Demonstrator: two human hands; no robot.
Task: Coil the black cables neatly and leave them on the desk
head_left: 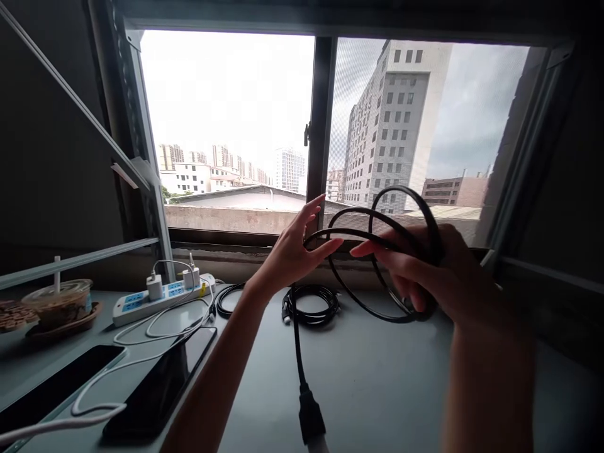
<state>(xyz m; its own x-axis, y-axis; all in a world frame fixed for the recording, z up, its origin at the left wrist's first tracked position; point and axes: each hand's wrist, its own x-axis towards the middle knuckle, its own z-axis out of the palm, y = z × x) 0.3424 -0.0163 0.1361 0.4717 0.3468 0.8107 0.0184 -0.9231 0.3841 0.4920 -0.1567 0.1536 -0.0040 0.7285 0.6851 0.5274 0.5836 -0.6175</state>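
In the head view my right hand (438,270) is closed around loose loops of a black cable (352,302), raised over the table at the right. From these loops a strand runs left to my left hand (295,245), passes between its thumb and fingers, and drops below the palm. My left hand's fingers are stretched out and the thumb stands apart; they are not wrapped round the cable. At the hanging end is a black plug (311,418) with a pale tip, close to the near edge of the picture.
Behind my hands a coiled black cable (311,324) lies on the grey table (387,384), with another coil (229,308) to its left. A power strip (165,296) with chargers, white cables (141,362), two phones (155,390) and a lidded cup (61,299) occupy the left. A window stands behind.
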